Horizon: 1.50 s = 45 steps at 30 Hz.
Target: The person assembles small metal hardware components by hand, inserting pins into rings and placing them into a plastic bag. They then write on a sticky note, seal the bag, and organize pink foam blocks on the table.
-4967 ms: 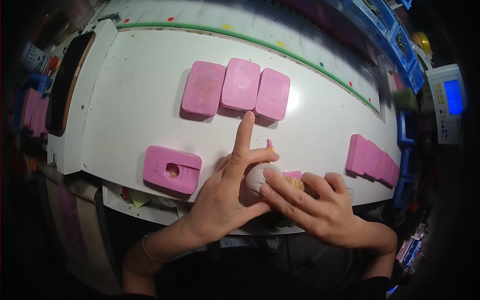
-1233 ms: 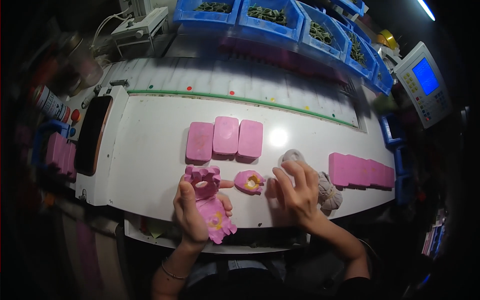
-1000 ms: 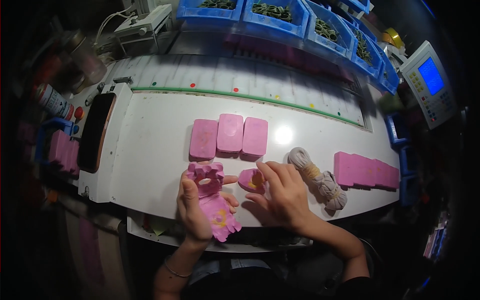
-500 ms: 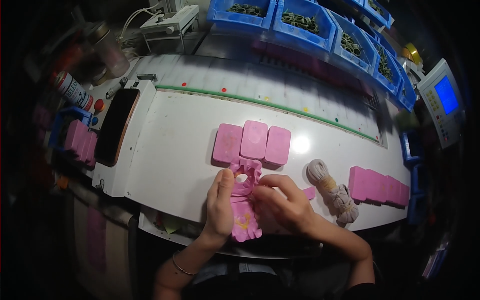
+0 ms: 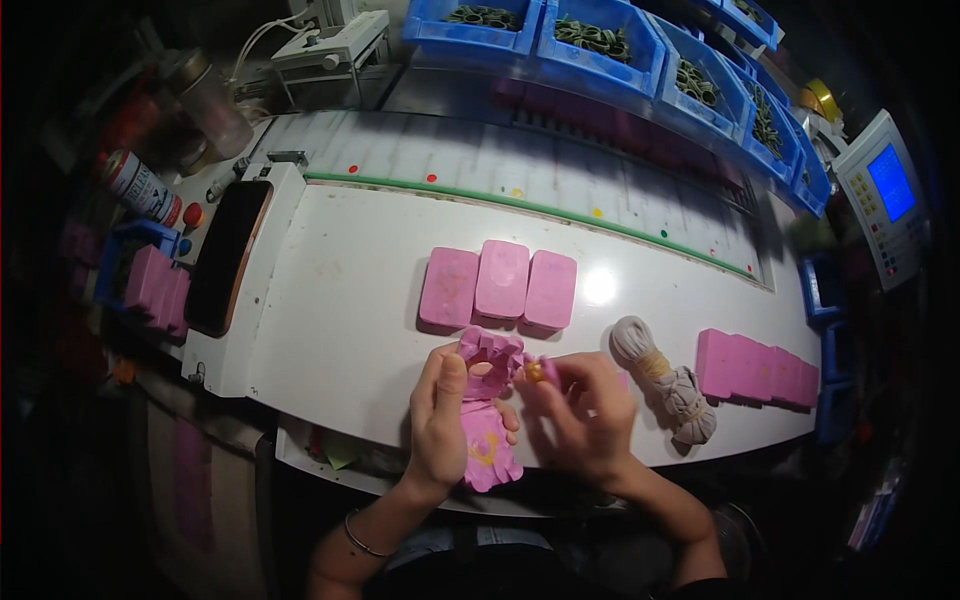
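Observation:
My left hand (image 5: 437, 415) grips a pink rubber mould (image 5: 490, 455), spread open in two joined halves with wavy, ragged edges. Its upper half is cut through with a round hole, and the lower half bears a yellowish mark. To the right of it, my right hand (image 5: 590, 405) pinches a small pink and yellowish piece (image 5: 540, 371) between its fingertips, a little apart from the mould; its exact kind is too small to make out. Just beyond my hands lie three pink rounded blocks (image 5: 502, 278) side by side on the white worktop (image 5: 350, 300).
Right of my hands lie a tied grey cloth bundle (image 5: 660, 380) and a row of pink blocks (image 5: 755, 368). A dark phone (image 5: 230, 255) rests at left near a spray can (image 5: 143, 187). Blue bins (image 5: 600, 55) hang at the back; a control panel (image 5: 885, 195) stands far right.
My right hand has drawn away from the mould to the right, and a small pink and yellowish piece now shows in its fingertips. The left hand keeps its hold on the mould.

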Each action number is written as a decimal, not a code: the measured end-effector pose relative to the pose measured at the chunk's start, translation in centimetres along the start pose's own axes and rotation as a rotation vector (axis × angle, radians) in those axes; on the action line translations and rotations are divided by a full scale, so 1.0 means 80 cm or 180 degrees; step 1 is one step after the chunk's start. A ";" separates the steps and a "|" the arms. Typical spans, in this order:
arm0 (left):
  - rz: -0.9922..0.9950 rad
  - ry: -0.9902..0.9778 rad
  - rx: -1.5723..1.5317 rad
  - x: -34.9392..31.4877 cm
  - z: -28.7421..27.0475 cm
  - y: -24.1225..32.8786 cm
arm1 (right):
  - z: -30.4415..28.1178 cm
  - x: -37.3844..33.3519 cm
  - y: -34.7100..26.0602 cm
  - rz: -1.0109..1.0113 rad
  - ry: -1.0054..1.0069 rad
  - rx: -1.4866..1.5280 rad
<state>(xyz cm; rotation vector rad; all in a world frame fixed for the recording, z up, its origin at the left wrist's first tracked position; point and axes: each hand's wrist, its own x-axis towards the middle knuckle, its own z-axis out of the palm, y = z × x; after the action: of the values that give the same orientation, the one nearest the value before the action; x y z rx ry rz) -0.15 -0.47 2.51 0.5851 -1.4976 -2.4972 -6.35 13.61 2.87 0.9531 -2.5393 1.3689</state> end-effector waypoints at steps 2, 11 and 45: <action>-0.0042 0.0143 -0.0096 0.000 0.002 0.001 | -0.014 0.003 -0.002 0.0613 0.0096 0.1028; -0.0134 -0.0008 -0.0184 -0.003 0.011 -0.010 | 0.009 0.011 -0.026 0.0887 -0.0076 0.1988; -0.0617 -0.1363 0.0246 -0.007 -0.007 0.023 | -0.073 -0.010 0.042 -0.0487 -0.0672 -0.1014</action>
<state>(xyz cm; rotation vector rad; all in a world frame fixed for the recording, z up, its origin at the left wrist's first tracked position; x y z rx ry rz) 0.50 -1.64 4.00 0.2186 -1.7590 -2.8599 -8.77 19.97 3.58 1.2481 -2.6539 0.8291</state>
